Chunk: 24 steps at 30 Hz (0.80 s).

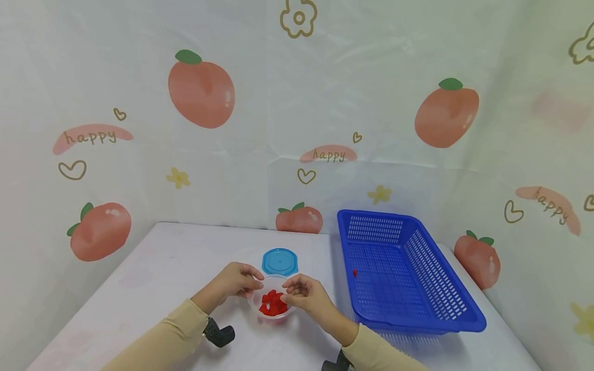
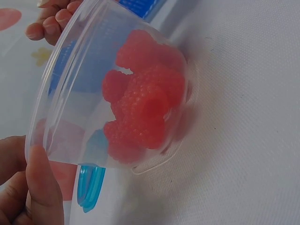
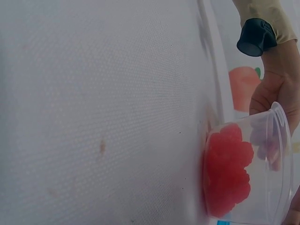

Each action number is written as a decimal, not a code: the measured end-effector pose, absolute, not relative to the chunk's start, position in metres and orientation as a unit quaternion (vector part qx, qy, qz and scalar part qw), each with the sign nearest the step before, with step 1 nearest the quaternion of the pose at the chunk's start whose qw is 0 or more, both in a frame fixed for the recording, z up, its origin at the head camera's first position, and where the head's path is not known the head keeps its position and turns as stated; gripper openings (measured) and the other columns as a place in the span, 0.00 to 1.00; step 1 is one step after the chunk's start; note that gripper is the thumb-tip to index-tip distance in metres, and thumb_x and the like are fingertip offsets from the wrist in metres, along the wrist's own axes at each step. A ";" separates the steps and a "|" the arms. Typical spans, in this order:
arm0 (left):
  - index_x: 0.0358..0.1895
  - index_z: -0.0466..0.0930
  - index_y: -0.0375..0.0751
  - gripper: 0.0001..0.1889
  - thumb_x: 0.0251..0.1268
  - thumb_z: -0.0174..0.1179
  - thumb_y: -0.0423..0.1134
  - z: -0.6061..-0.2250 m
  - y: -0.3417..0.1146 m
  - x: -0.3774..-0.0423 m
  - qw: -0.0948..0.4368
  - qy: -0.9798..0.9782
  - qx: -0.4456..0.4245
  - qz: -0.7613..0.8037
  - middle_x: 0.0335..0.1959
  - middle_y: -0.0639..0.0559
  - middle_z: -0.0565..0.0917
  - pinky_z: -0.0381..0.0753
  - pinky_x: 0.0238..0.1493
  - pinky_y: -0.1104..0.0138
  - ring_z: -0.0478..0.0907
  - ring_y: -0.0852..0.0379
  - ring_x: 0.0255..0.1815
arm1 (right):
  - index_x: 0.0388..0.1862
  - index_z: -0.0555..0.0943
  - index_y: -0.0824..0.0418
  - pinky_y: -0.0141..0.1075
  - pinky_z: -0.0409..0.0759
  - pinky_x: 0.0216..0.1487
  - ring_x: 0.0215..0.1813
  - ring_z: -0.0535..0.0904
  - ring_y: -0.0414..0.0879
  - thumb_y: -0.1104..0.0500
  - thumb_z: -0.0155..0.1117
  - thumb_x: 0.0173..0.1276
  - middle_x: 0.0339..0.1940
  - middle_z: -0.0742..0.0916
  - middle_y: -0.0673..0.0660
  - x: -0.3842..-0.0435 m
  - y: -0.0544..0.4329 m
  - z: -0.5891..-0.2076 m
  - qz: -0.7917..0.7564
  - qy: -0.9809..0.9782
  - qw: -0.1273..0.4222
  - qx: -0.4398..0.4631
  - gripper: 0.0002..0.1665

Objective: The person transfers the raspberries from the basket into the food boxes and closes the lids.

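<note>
A clear round plastic tub (image 1: 254,309) holding several raspberries (image 2: 150,96) stands on the white tabletop between my hands. My left hand (image 1: 234,281) pinches the tub's rim between thumb and fingers. Over the opposite side of the rim, my right hand (image 1: 308,296) has bent fingers, with its thumb above the berries. Whether it grips the rim or anything else is not clear, and only its edge shows in the right wrist view. Just behind the tub lies a light-blue lid (image 1: 280,262).
A large blue slotted plastic basket (image 1: 417,268) stands to the right, with a small red piece (image 1: 355,272) near its left wall. Behind the table (image 1: 185,245) hangs a fruit-printed backdrop (image 1: 260,103). Dark wrist cameras (image 1: 220,335) sit under the sleeves.
</note>
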State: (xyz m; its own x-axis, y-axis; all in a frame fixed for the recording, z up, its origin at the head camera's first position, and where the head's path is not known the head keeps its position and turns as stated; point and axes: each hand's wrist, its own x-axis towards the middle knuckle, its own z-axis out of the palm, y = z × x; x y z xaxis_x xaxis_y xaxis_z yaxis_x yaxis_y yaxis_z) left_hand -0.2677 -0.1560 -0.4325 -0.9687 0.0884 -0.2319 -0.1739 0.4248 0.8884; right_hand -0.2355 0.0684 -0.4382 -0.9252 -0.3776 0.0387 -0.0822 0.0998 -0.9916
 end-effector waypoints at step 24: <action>0.41 0.84 0.39 0.11 0.56 0.69 0.37 -0.429 -0.155 -0.264 0.114 0.842 -0.033 0.527 0.27 0.45 0.83 0.82 0.28 0.70 0.74 0.57 0.18 | 0.47 0.76 0.72 0.25 0.80 0.42 0.39 0.77 0.41 0.66 0.68 0.62 0.37 0.81 0.56 -0.212 0.079 -0.401 -0.647 0.706 0.165 -0.235 0.17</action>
State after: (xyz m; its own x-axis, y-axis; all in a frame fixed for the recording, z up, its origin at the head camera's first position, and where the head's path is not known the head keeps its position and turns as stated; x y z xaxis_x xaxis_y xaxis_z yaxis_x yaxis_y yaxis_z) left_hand -0.2643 -0.1548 -0.4292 -0.9718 0.0648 -0.2266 -0.1756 0.4424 0.8795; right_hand -0.2122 0.0790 -0.4008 -0.8351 -0.5454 0.0710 -0.1181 0.0517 -0.9917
